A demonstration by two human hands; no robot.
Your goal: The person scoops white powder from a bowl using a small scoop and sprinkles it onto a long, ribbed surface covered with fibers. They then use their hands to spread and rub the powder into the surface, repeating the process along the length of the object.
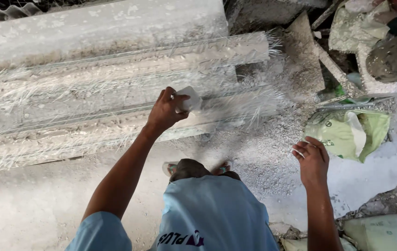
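My left hand [165, 111] grips a small white block [190, 99] and presses it against the top of a long white plaster moulding [91, 116] with glass fibres sticking out of its end. My right hand [311, 160] hangs low at the right with its fingers curled, over white powder on the floor, just left of a green sack [347, 135]. Whether it holds anything I cannot make out.
More long plaster mouldings [115, 28] lie stacked behind. White powder and rubble [263, 153] cover the floor. A dark bucket [396, 56] stands at the upper right, more sacks [384, 232] at the lower right. My knees and sandalled feet [196, 169] are below centre.
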